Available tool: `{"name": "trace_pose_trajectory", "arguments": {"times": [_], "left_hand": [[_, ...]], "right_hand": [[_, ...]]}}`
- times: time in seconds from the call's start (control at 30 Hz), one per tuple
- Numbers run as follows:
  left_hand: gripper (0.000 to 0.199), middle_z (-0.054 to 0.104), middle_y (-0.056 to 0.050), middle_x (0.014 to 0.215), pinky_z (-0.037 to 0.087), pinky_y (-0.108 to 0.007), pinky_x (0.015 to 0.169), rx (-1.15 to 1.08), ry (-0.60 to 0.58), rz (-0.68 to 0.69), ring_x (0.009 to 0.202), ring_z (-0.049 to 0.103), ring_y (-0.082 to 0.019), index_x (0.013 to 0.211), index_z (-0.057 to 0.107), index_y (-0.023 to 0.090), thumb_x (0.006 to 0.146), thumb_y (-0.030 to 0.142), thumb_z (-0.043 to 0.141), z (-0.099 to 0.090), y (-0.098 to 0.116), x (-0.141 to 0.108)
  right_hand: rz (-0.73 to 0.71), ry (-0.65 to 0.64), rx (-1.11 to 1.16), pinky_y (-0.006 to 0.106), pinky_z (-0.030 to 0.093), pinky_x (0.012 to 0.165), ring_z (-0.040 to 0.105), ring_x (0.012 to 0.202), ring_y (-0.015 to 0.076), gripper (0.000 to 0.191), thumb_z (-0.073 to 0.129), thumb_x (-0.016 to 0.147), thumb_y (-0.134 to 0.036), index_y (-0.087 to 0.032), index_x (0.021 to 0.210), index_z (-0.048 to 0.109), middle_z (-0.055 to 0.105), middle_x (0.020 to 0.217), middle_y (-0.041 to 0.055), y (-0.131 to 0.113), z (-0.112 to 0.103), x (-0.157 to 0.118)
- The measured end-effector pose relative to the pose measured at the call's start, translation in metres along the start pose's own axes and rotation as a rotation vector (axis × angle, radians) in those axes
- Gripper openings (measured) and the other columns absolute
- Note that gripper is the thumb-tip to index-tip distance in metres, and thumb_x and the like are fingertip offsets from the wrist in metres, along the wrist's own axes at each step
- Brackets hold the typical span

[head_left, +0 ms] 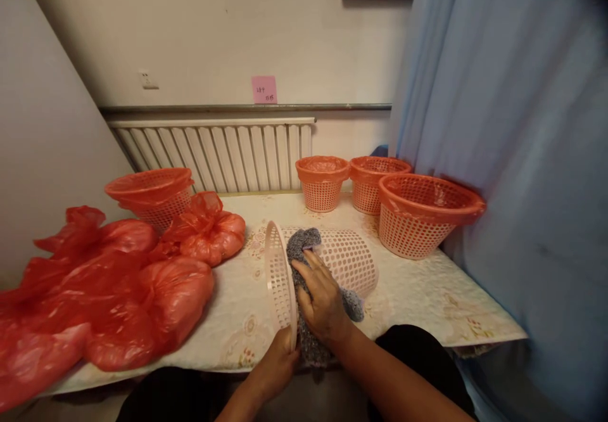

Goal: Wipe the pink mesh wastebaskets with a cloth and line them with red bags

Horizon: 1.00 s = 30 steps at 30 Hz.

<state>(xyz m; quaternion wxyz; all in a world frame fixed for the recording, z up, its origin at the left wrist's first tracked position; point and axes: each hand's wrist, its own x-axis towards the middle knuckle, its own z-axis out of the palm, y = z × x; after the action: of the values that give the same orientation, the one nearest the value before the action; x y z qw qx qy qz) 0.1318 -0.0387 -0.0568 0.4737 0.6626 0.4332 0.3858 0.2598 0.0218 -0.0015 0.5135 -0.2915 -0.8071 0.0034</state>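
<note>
A pale pink perforated basket [349, 257] lies on its side on the table, its wide rim toward the left. My left hand [276, 362] grips the lower part of that rim, with the fingers partly hidden behind it. A dark grey fuzzy cloth [313, 345] drapes over the basket's outer side near the rim. With bent fingers, my right hand [322, 298] holds the cloth against the basket wall.
Knotted red plastic bags [118, 295] fill the table's left side. A red-lined basket [161, 203] stands behind them. More lined baskets stand at the back [322, 187] and right [413, 232], beside a blue curtain [513, 156]. The table's front edge [228, 366] is near my knees.
</note>
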Motion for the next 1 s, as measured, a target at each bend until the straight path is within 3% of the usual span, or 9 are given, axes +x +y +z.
{"name": "trace_pose_trajectory", "arguments": {"times": [0.1, 0.23, 0.3, 0.5, 0.63, 0.8, 0.9, 1.0], "left_hand": [[0.037, 0.074, -0.004, 0.101, 0.048, -0.039, 0.093, -0.027, -0.02, 0.003, 0.096, 0.062, -0.024, 0.102, 0.07, 0.017, 0.073, 0.009, 0.048, -0.001, 0.002, 0.002], [0.04, 0.068, -0.007, 0.113, 0.04, -0.042, 0.103, -0.03, 0.245, 0.026, 0.109, 0.058, -0.026, 0.109, 0.064, 0.014, 0.071, 0.01, 0.051, -0.006, 0.017, 0.018], [0.042, 0.066, -0.008, 0.119, 0.039, -0.041, 0.105, -0.056, 0.311, 0.034, 0.115, 0.055, -0.025, 0.114, 0.06, 0.014, 0.073, 0.012, 0.051, -0.006, 0.026, 0.027], [0.04, 0.063, -0.008, 0.125, 0.036, -0.042, 0.108, -0.109, 0.297, 0.023, 0.119, 0.054, -0.025, 0.121, 0.056, 0.014, 0.082, 0.022, 0.052, -0.007, 0.033, 0.034], [0.039, 0.07, -0.007, 0.114, 0.041, -0.043, 0.104, -0.096, 0.311, -0.056, 0.117, 0.056, -0.027, 0.117, 0.06, 0.016, 0.08, 0.025, 0.054, -0.01, 0.032, 0.032], [0.041, 0.067, -0.01, 0.12, 0.038, -0.043, 0.106, -0.074, 0.309, -0.041, 0.116, 0.057, -0.026, 0.119, 0.06, 0.013, 0.08, 0.026, 0.055, -0.011, 0.029, 0.032], [0.042, 0.068, -0.009, 0.118, 0.04, -0.043, 0.104, -0.069, 0.302, -0.052, 0.113, 0.059, -0.027, 0.12, 0.06, 0.014, 0.08, 0.025, 0.055, -0.013, 0.028, 0.032], [0.041, 0.07, -0.009, 0.114, 0.043, -0.043, 0.101, -0.072, 0.309, -0.075, 0.111, 0.06, -0.027, 0.119, 0.061, 0.014, 0.079, 0.024, 0.055, -0.017, 0.026, 0.034]], "right_hand": [[0.002, 0.0, -0.006, 0.051, 0.037, 0.11, 0.037, 0.135, 0.0245, 0.05, 0.042, 0.081, -0.007, -0.013, 0.131, 0.049, 0.048, 0.138, 0.0158, -0.001, -0.001, -0.001], [-0.021, 0.014, -0.009, 0.052, 0.038, 0.109, 0.038, 0.134, 0.0259, 0.051, 0.042, 0.08, -0.008, -0.013, 0.129, 0.051, 0.05, 0.137, 0.0157, 0.001, 0.002, -0.003], [-0.024, 0.016, -0.01, 0.052, 0.038, 0.108, 0.039, 0.134, 0.0259, 0.051, 0.042, 0.08, -0.008, -0.013, 0.13, 0.051, 0.049, 0.137, 0.0158, 0.004, 0.003, -0.003], [0.014, 0.025, -0.002, 0.047, 0.038, 0.109, 0.044, 0.13, 0.0218, 0.048, 0.041, 0.081, -0.005, -0.014, 0.126, 0.054, 0.054, 0.133, 0.0145, 0.029, 0.002, 0.007], [0.191, 0.094, -0.057, 0.045, 0.041, 0.106, 0.053, 0.122, 0.0216, 0.048, 0.042, 0.08, -0.006, -0.017, 0.123, 0.058, 0.061, 0.124, 0.011, 0.075, -0.008, 0.011], [0.456, 0.228, -0.252, 0.047, 0.045, 0.1, 0.058, 0.114, 0.0256, 0.046, 0.043, 0.08, -0.01, -0.012, 0.123, 0.058, 0.063, 0.122, 0.0155, 0.134, -0.03, 0.006], [0.551, 0.281, -0.267, 0.046, 0.046, 0.099, 0.06, 0.112, 0.0259, 0.046, 0.042, 0.08, -0.01, -0.012, 0.124, 0.057, 0.063, 0.12, 0.016, 0.139, -0.032, 0.002], [0.452, 0.263, -0.204, 0.048, 0.042, 0.103, 0.055, 0.119, 0.0256, 0.047, 0.043, 0.08, -0.01, -0.015, 0.124, 0.058, 0.061, 0.125, 0.0137, 0.117, -0.021, -0.001]]}}
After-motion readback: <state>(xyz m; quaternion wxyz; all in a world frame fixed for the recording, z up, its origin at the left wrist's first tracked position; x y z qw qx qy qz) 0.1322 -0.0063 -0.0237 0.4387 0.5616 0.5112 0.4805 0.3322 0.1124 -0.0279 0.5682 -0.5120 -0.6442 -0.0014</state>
